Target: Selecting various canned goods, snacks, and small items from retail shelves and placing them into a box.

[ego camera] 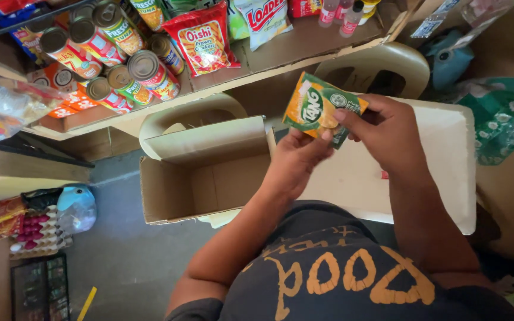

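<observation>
Both hands hold one orange-green sachet (319,107) above the white table's (447,154) near-left edge: left hand (295,160) pinches its lower edge, right hand (382,128) grips its right side. Open empty box (203,172) sits just left; step looks like sorting stock, needing a steady pinch.

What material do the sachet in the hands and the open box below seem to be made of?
Orange and green sachet: probably plastic or foil film, glossy, slightly creased at the edges. Open box: corrugated cardboard, matte brown, with folded flaps. Both the left hand and right hand hold the sachet.
</observation>
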